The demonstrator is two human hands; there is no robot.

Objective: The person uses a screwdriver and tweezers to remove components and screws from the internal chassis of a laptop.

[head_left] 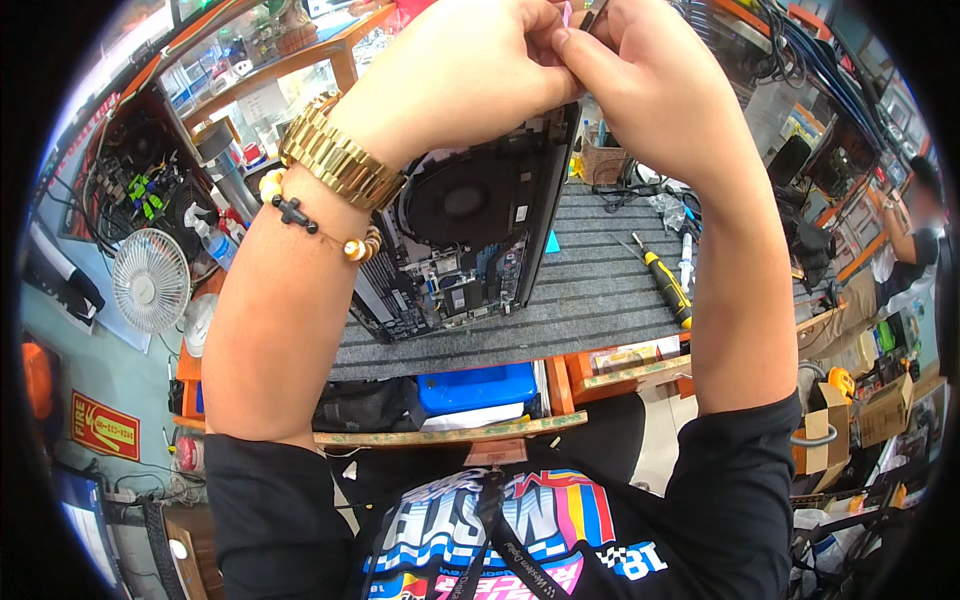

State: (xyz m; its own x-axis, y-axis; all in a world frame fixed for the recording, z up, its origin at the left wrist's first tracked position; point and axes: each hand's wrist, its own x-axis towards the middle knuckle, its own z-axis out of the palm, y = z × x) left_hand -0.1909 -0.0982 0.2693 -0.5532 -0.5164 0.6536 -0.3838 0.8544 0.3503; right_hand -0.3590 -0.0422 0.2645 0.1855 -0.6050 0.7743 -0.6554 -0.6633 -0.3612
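Observation:
Both my hands are raised together at the top edge, above an opened computer. My left hand [470, 80], with a gold watch [340, 160] and a beaded bracelet [295, 215] at the wrist, has its fingers pinched by a small pink-purple piece [567, 14]. Its fingertips are partly hidden. My right hand [640, 90] is closed with the thumb against the left fingers; a thin dark stick-like thing [595, 16] pokes up from its grip. Below them the computer [470, 270] stands tilted on a grey striped mat [590, 290], showing a round black fan [470, 195] and circuit boards.
A yellow-black screwdriver [667, 288] and a syringe-like tube [687, 262] lie on the mat's right side. Open drawers below hold a blue case [478, 388]. A white fan [151, 280] stands at left. Another person [905, 240] is at far right.

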